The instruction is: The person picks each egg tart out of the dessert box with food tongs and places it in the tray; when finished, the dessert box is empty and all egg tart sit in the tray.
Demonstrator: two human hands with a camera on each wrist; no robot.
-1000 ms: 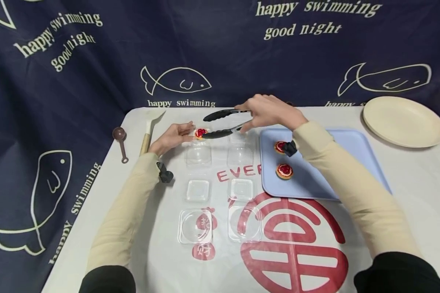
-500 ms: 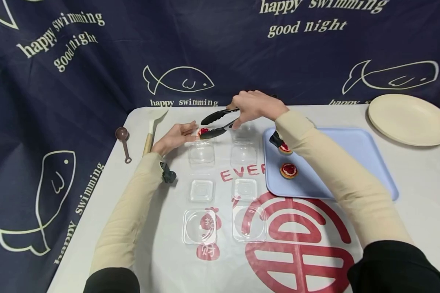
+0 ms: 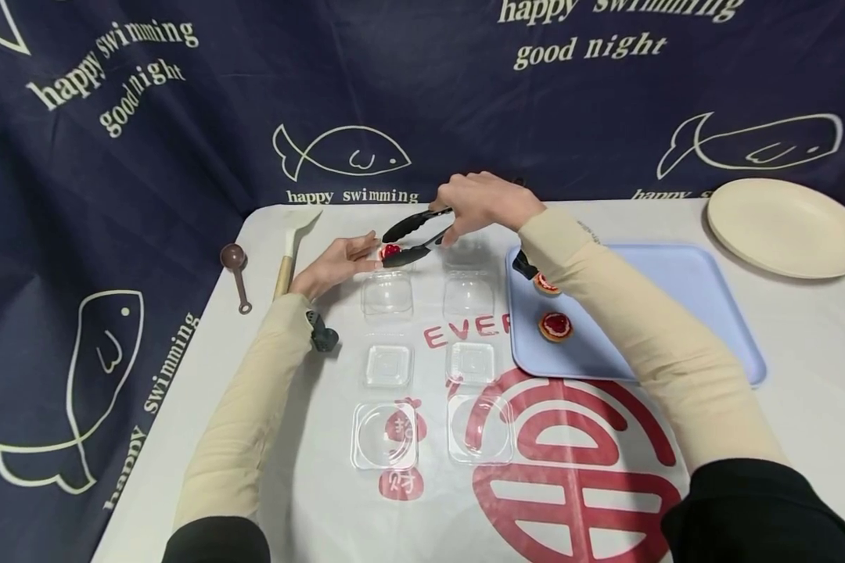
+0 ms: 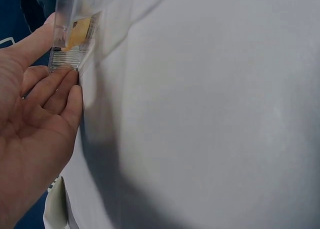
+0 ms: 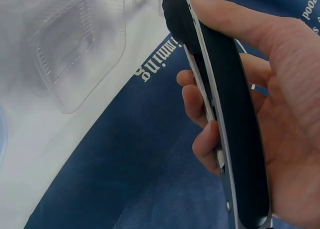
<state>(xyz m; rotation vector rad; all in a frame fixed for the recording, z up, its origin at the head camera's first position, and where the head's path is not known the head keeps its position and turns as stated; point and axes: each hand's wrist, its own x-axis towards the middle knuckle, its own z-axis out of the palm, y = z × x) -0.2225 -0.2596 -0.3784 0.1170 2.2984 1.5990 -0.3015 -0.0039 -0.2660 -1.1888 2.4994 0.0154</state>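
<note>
My left hand [image 3: 334, 264] grips the side of a clear plastic container [image 4: 65, 61] at the back of the table, thumb on one side and fingers on the other. Inside it sits a small red-topped tart [image 3: 389, 251], showing as a yellow shape through the plastic in the left wrist view. My right hand [image 3: 486, 203] holds black-tipped metal tongs [image 5: 235, 114] by their handles. In the head view the tongs' tips stand apart at the tart, partly covering it. Whether they touch it, I cannot tell.
Several clear containers [image 3: 387, 365] stand in two columns before the hands. A blue tray [image 3: 665, 313] under my right forearm bears two tarts [image 3: 555, 327]. Around lie a cream plate [image 3: 789, 228], a wooden-handled spatula [image 3: 284, 274] and a brown measuring spoon [image 3: 234, 258].
My right hand has moved left with the tongs, their tips shifting left over the tart. The left hand stays at the container. The whole head view has shifted slightly.
</note>
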